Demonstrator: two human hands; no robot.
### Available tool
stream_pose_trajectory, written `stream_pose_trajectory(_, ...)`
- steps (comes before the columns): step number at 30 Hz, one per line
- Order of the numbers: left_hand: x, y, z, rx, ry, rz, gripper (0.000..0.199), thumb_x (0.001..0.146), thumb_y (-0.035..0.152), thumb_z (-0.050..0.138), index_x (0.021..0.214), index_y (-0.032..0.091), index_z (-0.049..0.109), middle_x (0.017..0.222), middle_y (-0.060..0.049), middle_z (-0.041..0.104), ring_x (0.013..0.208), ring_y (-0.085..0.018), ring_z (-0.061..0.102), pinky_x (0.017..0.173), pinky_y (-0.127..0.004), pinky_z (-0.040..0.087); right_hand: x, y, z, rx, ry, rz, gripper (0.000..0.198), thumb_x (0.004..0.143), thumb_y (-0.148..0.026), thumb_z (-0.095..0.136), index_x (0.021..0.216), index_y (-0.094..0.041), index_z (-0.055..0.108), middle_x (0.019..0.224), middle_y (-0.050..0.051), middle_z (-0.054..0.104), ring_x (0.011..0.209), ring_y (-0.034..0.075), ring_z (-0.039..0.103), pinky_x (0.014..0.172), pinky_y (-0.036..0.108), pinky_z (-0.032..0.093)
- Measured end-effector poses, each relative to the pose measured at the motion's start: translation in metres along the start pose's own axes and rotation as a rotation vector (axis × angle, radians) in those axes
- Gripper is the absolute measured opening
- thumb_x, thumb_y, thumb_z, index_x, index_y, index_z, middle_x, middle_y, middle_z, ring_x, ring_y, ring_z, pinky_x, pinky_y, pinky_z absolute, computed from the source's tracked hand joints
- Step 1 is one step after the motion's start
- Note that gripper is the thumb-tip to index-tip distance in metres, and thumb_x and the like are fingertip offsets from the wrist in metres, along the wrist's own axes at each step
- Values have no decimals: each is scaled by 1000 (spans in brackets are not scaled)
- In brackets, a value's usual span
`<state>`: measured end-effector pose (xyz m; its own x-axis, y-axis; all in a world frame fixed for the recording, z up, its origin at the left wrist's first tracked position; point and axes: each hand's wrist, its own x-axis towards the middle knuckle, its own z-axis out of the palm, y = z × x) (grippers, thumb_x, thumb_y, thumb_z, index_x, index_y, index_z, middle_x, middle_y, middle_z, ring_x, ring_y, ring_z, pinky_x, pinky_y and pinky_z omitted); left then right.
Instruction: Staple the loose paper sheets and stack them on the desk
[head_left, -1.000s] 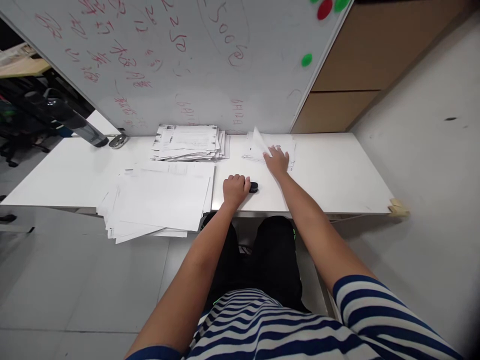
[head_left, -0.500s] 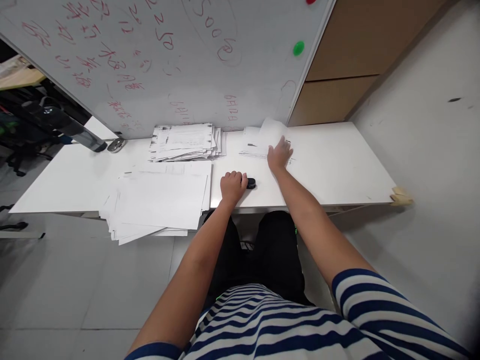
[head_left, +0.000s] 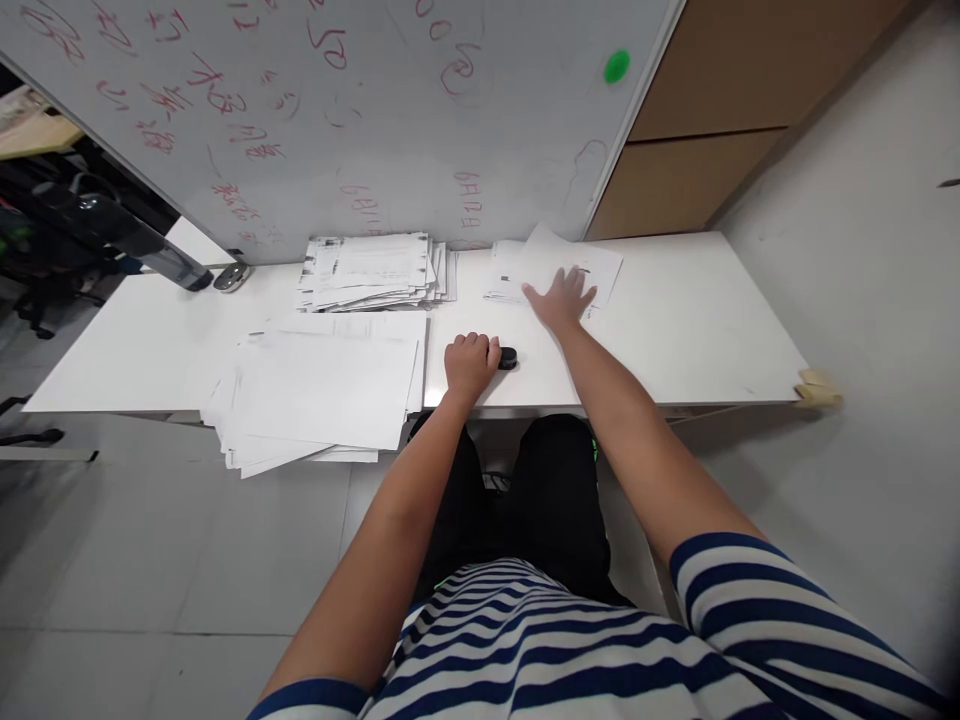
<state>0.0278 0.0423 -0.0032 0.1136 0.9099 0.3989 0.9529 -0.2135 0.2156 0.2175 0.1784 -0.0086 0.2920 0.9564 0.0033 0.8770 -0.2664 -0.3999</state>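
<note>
My left hand (head_left: 471, 366) is closed around a black stapler (head_left: 508, 358) near the front edge of the white table (head_left: 667, 340). Only one rounded end of the stapler sticks out to the right of my fist; my fingers cover the rest. Farther back on the right, my right hand (head_left: 564, 300) lies flat with its fingers spread. It presses on a sheet of paper (head_left: 551, 255) that rests at an angle over a few other printed sheets (head_left: 504, 270).
A thick stack of printed papers (head_left: 367, 270) stands against the whiteboard (head_left: 390, 130). Nearer, a loose paper pile (head_left: 322, 390) overhangs the table's front edge. A dark bottle (head_left: 142, 245) and a small round silver object (head_left: 232, 277) are at left. Brown panels (head_left: 697, 180) rise behind the right end.
The sheet under my right hand has come down flatter and spread to the right. My right fingers have opened out over it. My left hand keeps its hold on the stapler.
</note>
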Motion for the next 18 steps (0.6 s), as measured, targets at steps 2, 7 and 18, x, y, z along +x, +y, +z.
stream_pose_trajectory(2, 0, 0, 0, -1, -7, -5, 40, 102, 37, 39, 77, 18, 64, 80, -11, 66, 83, -24, 57, 67, -36, 27, 1, 0, 0, -9, -14, 5, 98, 87, -74, 39, 157, -7, 26, 168, 22, 11, 155, 35, 6, 121, 64, -2)
stream_pose_trajectory(7, 1, 1, -3, 19, -17, -13, 39, 102, 37, 38, 78, 19, 64, 81, -11, 67, 84, -25, 57, 67, -36, 26, 3, 1, 1, -27, -4, -17, 82, 94, -63, 32, 157, -11, 29, 168, 19, 14, 156, 34, 8, 121, 65, 2)
stream_pose_trajectory(18, 0, 0, 0, -115, -21, -65, 38, 101, 41, 40, 82, 19, 66, 85, -14, 67, 94, -28, 59, 83, -40, 35, -7, 1, -5, 205, 199, -39, 62, 105, -38, 9, 156, -12, 33, 160, 19, 37, 152, 27, 27, 121, 60, 18)
